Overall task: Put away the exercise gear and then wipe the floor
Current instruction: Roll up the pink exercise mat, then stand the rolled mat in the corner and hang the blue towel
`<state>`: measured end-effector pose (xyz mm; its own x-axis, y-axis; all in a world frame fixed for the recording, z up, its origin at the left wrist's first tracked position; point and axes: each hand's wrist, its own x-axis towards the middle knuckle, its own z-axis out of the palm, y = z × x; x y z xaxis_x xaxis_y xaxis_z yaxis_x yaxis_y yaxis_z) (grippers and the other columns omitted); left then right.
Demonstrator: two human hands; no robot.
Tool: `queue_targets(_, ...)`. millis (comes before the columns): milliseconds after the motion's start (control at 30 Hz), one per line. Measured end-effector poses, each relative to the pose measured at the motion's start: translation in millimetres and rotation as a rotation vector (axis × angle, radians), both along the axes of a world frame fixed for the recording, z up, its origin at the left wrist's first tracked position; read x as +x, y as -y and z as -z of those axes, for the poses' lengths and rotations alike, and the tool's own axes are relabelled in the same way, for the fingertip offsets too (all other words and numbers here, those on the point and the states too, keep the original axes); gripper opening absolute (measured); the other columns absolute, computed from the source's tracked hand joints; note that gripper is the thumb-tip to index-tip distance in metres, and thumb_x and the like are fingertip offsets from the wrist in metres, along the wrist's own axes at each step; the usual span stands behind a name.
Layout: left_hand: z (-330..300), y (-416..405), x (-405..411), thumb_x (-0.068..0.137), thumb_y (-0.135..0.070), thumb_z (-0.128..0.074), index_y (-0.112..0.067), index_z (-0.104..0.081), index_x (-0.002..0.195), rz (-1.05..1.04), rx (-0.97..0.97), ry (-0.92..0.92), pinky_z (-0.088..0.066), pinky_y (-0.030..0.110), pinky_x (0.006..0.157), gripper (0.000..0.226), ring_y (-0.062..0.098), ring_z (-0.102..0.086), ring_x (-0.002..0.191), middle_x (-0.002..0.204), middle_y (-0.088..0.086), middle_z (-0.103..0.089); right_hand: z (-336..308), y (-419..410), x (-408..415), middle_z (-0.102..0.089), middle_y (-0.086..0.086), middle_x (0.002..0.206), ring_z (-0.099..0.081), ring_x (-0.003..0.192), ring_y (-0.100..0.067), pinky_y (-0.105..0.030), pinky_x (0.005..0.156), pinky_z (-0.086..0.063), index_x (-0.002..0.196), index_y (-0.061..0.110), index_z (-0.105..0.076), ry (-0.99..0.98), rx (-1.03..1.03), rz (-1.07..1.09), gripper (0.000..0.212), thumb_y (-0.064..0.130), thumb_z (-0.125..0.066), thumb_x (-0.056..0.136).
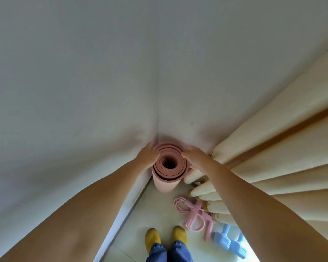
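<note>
Mat: rolled pink exercise mat (166, 178) stood upright on its end in the corner of the room, where the two white walls (83, 82) met; its open spiral top faced up, and its lower end rested on the pale floor (155, 210).
Left hand: left hand (147, 157) lay against the left side of the mat's top, fingers bent around the roll between it and the wall, gripping it.
Right hand: right hand (194, 157) was on the right side of the mat's top, fingers curled over the rim and thumb down the outer side, gripping it too.
Curtain: cream curtain (273, 148) hung in folds along the right wall, its hem reaching the floor just beside the mat.
Pink gear: pink pull-rope trainer (194, 216) with looped cords lay on the floor near the curtain's hem, apart from the mat.
Dumbbells: two blue dumbbells (229, 244) lay on the floor toward the near right, just beside the pink gear.
Feet: yellow shoes (152, 238) and blue jeans (169, 252) showed the person stood facing the corner, close to the mat.
</note>
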<state>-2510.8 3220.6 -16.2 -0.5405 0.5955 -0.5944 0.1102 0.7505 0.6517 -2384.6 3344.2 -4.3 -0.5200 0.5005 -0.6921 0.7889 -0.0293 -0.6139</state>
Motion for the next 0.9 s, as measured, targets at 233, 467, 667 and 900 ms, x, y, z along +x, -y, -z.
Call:
queue_targets(233,-85.6,-1.2,-2.0,0.100,-0.030,-0.036,-0.017,-0.022,0.148,0.214,0.151,-0.521,-0.033,0.036,0.106,0.052,0.024,-0.036,0.135,0.148,0.009,-0.036,-71.7,4.4,-11.1,-0.022,-0.007,0.157,-0.021,0.144,-0.023,-0.040,0.117,-0.021,0.150,0.021,-0.022,-0.122,0.762,-0.368,0.051,0.037,-0.028,0.102)
queue_targets(467,-123.0,40.7,18.6,0.100,-0.037,-0.029,-0.020,-0.002,0.151,0.283,-0.018,-1.054,-0.020,0.039,0.116,0.060,0.023,-0.018,0.143,0.156,0.009,-0.018,-104.8,21.7,-4.6,-0.016,-0.009,0.158,-0.017,0.146,-0.029,-0.058,0.112,-0.014,0.151,0.027,-0.017,-0.106,1.239,-0.695,0.065,0.050,-0.005,0.091)
queue_targets(667,-142.0,100.6,64.5,0.101,-0.035,-0.028,-0.020,0.002,0.151,0.151,-0.142,-1.098,-0.017,0.035,0.116,0.060,0.024,-0.013,0.144,0.157,0.009,-0.011,-124.8,38.7,9.9,-0.033,-0.013,0.152,-0.034,0.139,-0.031,-0.062,0.105,-0.027,0.147,0.020,-0.032,-0.264,1.340,-0.881,0.060,0.045,-0.021,0.093)
queue_targets(900,-124.4,161.6,196.2,0.101,-0.035,-0.029,-0.019,-0.003,0.151,-0.224,-0.361,-0.942,-0.023,0.037,0.114,0.059,0.024,-0.019,0.142,0.154,0.009,-0.019,-116.6,75.5,76.4,-0.046,-0.014,0.142,-0.048,0.129,-0.029,-0.062,0.099,-0.036,0.142,0.017,-0.037,-0.550,1.299,-1.189,0.056,0.039,-0.029,0.092)
